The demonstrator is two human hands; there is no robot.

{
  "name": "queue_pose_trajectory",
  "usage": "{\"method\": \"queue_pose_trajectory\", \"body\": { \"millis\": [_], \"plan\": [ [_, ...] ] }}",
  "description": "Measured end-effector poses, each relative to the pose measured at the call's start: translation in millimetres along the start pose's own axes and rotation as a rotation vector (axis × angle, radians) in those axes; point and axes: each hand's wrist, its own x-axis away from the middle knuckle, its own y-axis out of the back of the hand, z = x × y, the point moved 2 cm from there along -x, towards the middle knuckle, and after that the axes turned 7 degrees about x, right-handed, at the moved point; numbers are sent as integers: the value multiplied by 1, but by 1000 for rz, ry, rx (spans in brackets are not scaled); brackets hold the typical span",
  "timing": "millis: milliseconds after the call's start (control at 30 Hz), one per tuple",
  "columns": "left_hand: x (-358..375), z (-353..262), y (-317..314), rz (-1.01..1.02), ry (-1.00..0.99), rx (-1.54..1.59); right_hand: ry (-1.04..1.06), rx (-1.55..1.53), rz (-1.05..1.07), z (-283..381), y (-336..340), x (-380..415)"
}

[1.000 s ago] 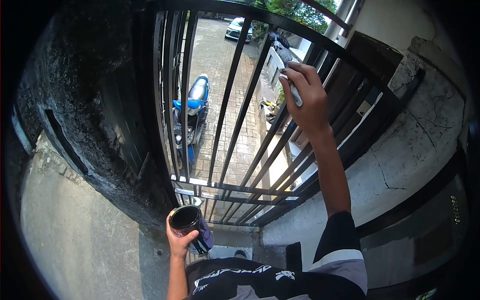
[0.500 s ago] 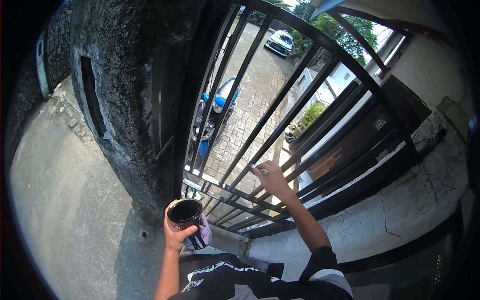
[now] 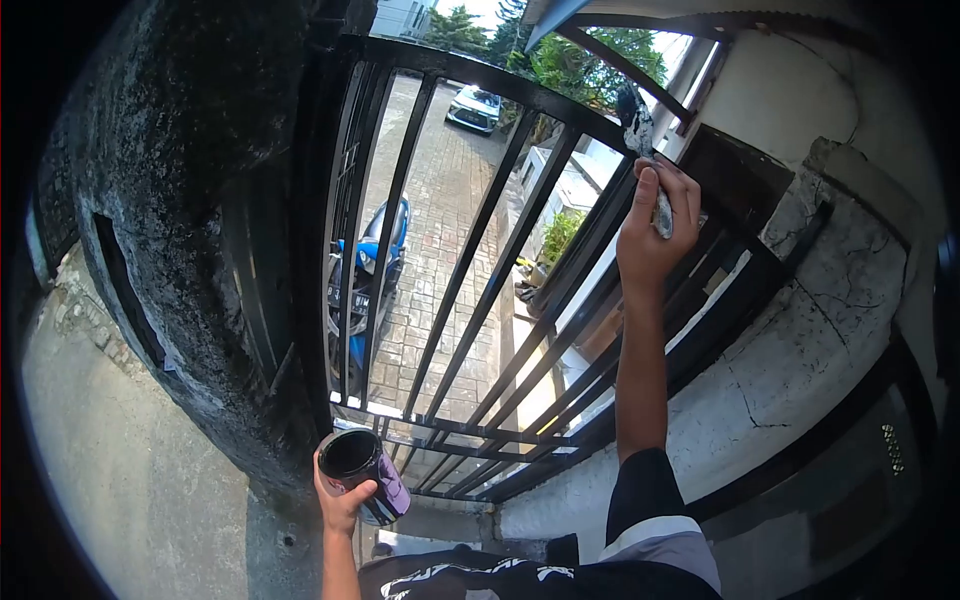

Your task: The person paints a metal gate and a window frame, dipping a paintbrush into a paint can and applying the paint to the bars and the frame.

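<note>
A paintbrush (image 3: 637,125), its bristles dark and its ferrule smeared with paint, points upward in my right hand (image 3: 660,215). The fingers are closed around its handle, near the top rail of a black metal gate (image 3: 490,85). Down at the lower left, my left hand (image 3: 340,500) grips a paint can (image 3: 385,492) with a purple and black label. The can is open at the top, and its inside looks black. Dark bars of the gate stand just beyond the can.
A rough concrete pillar (image 3: 150,200) rises at the left, and a cracked white wall (image 3: 800,340) curves along the right. Behind the bars are a blue motorcycle (image 3: 368,255), a white car (image 3: 474,108) and green plants (image 3: 565,235) beside a paved lane (image 3: 440,240).
My right hand has risen with the paintbrush from the middle bars to the gate's top rail. The paint can sits slightly lower and further left in view, and the camera has shifted.
</note>
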Motion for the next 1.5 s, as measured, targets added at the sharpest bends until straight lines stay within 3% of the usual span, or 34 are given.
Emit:
{"method": "queue_pose_trajectory", "body": {
  "millis": [67, 133, 367, 433, 467, 667, 800, 967, 1133, 1200, 1333, 1400, 1467, 1500],
  "plan": [
    [2, -1, -7, 12, 15, 5, -104, -61, 178, -8, -8, 33],
    [4, 0, -11, 6, 41, 25, 23, 41, 292, 4, -4, 63],
    [20, 8, 2, -20, 84, -14, -159, -117, 421, 15, 22, 61],
    [19, 7, 6, -26, 91, 3, 109, 5, 401, 23, 19, 36],
    [20, 8, 9, -20, 108, 8, 117, -3, 419, 28, 16, 25],
    [14, 15, 28, 15, 97, 61, 846, 326, 966, 38, -14, -18],
    [12, 14, 31, -36, 120, 62, 1038, 439, 1171, 47, -26, -35],
    [8, 26, 32, -28, 141, 60, 1173, 611, 1261, 52, -47, -44],
    [3, 28, 30, 28, 147, 33, 898, 550, 1403, 57, -55, -46],
    [2, 27, 30, 30, 173, 44, 578, 435, 1622, 67, -56, -51],
    [5, 32, 36, 10, 145, 54, 530, 272, 1549, 74, -52, -53],
    [5, 29, 37, 15, 144, 53, 737, 366, 1301, 72, -53, -52],
    [6, 26, 37, 18, 145, 54, 735, 435, 1285, 64, -52, -43],
    [7, 28, 39, 21, 136, 43, 652, 354, 1374, 63, -49, -38]
  ]
}}
